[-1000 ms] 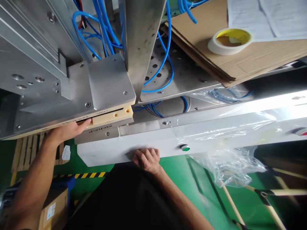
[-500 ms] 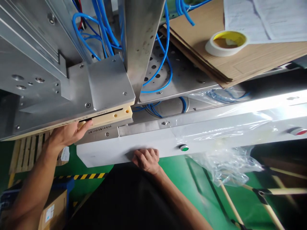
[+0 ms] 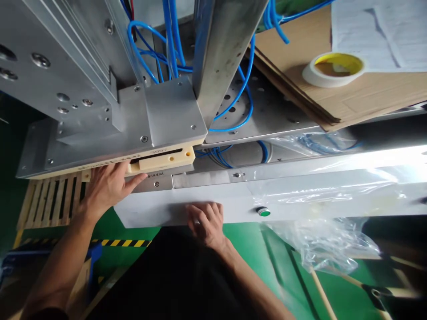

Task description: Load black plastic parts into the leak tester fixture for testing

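Observation:
My left hand point(image 3: 110, 186) reaches to a cream-coloured plastic block point(image 3: 167, 160) under a grey metal plate point(image 3: 126, 129). Its fingertips go in at the block's slot and are partly hidden; the thumb stretches out to the right, apart from the fingers, over the metal strip below. My right hand point(image 3: 207, 222) rests closed against the lower edge of a long white panel point(image 3: 150, 209). Its fingers are curled in, and the palm is hidden, so I cannot see whether anything is inside. Right of this hand, a green push button point(image 3: 263, 212) sits on the panel.
Blue air tubes point(image 3: 247, 89) loop behind a metal post point(image 3: 227, 53). A tape roll point(image 3: 333, 70) and papers point(image 3: 370, 31) lie on cardboard point(image 3: 300, 84). Clear plastic film point(image 3: 333, 240) hangs off the panel. A wooden pallet point(image 3: 50, 200) stands on the green floor at left.
The view has shifted, so the machine appears further right. My left hand has moved right along the block and its fingers now reach further under the plate. My right hand's curl has loosened slightly.

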Demonstrator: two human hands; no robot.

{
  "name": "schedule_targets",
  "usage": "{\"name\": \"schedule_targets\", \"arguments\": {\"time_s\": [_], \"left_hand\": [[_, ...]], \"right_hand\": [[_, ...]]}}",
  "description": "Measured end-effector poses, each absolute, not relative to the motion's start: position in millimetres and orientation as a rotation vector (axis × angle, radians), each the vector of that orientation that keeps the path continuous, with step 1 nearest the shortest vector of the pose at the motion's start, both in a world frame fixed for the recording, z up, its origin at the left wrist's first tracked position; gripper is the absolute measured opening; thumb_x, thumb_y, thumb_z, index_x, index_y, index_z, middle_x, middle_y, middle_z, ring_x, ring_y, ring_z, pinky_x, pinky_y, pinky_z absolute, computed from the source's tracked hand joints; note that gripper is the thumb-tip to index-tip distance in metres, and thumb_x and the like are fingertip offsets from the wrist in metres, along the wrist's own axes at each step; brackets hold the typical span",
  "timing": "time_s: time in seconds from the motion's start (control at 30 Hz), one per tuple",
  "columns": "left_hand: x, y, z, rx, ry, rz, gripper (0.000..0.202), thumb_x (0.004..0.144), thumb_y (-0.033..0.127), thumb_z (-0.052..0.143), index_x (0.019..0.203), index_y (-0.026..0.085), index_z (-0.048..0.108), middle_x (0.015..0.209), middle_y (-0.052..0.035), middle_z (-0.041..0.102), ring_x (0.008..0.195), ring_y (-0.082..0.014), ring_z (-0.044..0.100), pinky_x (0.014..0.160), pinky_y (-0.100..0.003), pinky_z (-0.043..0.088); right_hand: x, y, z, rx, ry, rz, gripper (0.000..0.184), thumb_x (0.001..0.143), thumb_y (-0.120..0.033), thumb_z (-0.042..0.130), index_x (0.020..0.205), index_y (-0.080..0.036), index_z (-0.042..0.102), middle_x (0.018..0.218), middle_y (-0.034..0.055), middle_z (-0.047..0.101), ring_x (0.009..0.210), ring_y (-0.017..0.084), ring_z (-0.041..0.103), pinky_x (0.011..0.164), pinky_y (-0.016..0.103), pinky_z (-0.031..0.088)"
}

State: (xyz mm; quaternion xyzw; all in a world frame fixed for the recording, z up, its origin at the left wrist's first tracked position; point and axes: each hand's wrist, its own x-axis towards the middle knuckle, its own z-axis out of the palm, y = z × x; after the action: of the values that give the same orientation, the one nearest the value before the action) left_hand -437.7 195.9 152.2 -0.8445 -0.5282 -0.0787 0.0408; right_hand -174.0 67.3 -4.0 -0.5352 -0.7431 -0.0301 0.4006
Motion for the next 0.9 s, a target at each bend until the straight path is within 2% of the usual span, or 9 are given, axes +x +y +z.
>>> {"name": "schedule_targets", "arguments": {"time_s": [0.1, 0.17, 0.2, 0.3, 0.37, 0.6, 0.73, 0.9], "left_hand": [[-448.8, 188.2, 148.2, -2.496, -1.605, -0.403, 0.064, 0.104, 0.061, 0.053, 0.155, 0.022, 0.052, 0.144, -0.0166, 0.069, 0.138, -0.0388, 0.062, 0.121, -0.054, 0.045], [-450.6, 184.9, 140.6, -2.495, -1.545, -0.419, 0.067, 0.104, 0.059, 0.053, 0.158, 0.019, 0.050, 0.150, -0.0187, 0.064, 0.143, -0.0396, 0.058, 0.123, -0.055, 0.044], [-449.8, 184.0, 136.3, -2.495, -1.526, -0.414, 0.068, 0.104, 0.059, 0.053, 0.158, 0.017, 0.049, 0.153, -0.0201, 0.062, 0.146, -0.0402, 0.055, 0.123, -0.056, 0.043], [-445.3, 183.3, 127.1, -2.480, -1.567, -0.395, 0.070, 0.105, 0.056, 0.052, 0.161, 0.014, 0.045, 0.157, -0.0220, 0.058, 0.150, -0.0405, 0.051, 0.125, -0.057, 0.042], [-443.4, 184.2, 126.4, -2.481, -1.617, -0.377, 0.069, 0.105, 0.055, 0.052, 0.162, 0.016, 0.044, 0.159, -0.0204, 0.057, 0.151, -0.0394, 0.050, 0.126, -0.057, 0.040], [-437.7, 188.0, 134.4, -2.476, -1.698, -0.282, 0.067, 0.103, 0.051, 0.056, 0.162, 0.021, 0.044, 0.164, -0.0177, 0.052, 0.152, -0.0402, 0.047, 0.127, -0.059, 0.036], [-430.0, 187.4, 130.7, -2.406, -1.736, -0.279, 0.063, 0.104, 0.047, 0.053, 0.161, 0.023, 0.046, 0.163, -0.0176, 0.052, 0.151, -0.0410, 0.047, 0.124, -0.060, 0.038], [-430.0, 186.9, 129.8, -2.409, -1.755, -0.248, 0.067, 0.102, 0.050, 0.056, 0.162, 0.024, 0.044, 0.164, -0.0174, 0.051, 0.152, -0.0424, 0.044, 0.125, -0.061, 0.037]], "right_hand": [[-196.7, 111.0, 54.5, -1.265, -1.890, -0.118, 0.033, 0.106, -0.029, 0.061, 0.139, -0.027, 0.066, 0.116, 0.0057, 0.072, 0.112, 0.025, 0.063, 0.102, 0.042, 0.046], [-215.2, 146.3, 81.9, -1.240, -1.978, -0.158, 0.046, 0.108, -0.041, 0.060, 0.152, -0.027, 0.059, 0.141, 0.0096, 0.065, 0.136, 0.032, 0.053, 0.118, 0.050, 0.039], [-224.2, 162.6, 89.5, -1.233, -2.025, -0.164, 0.049, 0.109, -0.044, 0.058, 0.153, -0.023, 0.058, 0.146, 0.0120, 0.062, 0.140, 0.033, 0.050, 0.121, 0.051, 0.037], [-244.6, 195.2, 91.9, -1.255, -2.125, -0.157, 0.052, 0.112, -0.045, 0.052, 0.149, -0.009, 0.059, 0.141, 0.0203, 0.064, 0.136, 0.034, 0.053, 0.121, 0.051, 0.039], [-250.2, 202.2, 86.2, -1.289, -2.146, -0.148, 0.053, 0.112, -0.045, 0.051, 0.146, -0.004, 0.060, 0.133, 0.0220, 0.068, 0.132, 0.035, 0.057, 0.118, 0.051, 0.041], [-249.6, 200.2, 86.4, -1.352, -2.171, -0.157, 0.049, 0.113, -0.043, 0.049, 0.146, -0.008, 0.059, 0.136, 0.0206, 0.067, 0.131, 0.035, 0.056, 0.119, 0.053, 0.039], [-249.8, 201.3, 84.0, -1.353, -2.172, -0.196, 0.050, 0.113, -0.044, 0.047, 0.147, -0.008, 0.058, 0.130, 0.0193, 0.069, 0.127, 0.034, 0.058, 0.116, 0.052, 0.041], [-248.5, 202.5, 79.9, -1.346, -2.162, -0.166, 0.050, 0.112, -0.045, 0.049, 0.147, -0.010, 0.058, 0.130, 0.0190, 0.068, 0.129, 0.035, 0.057, 0.115, 0.052, 0.042]]}}
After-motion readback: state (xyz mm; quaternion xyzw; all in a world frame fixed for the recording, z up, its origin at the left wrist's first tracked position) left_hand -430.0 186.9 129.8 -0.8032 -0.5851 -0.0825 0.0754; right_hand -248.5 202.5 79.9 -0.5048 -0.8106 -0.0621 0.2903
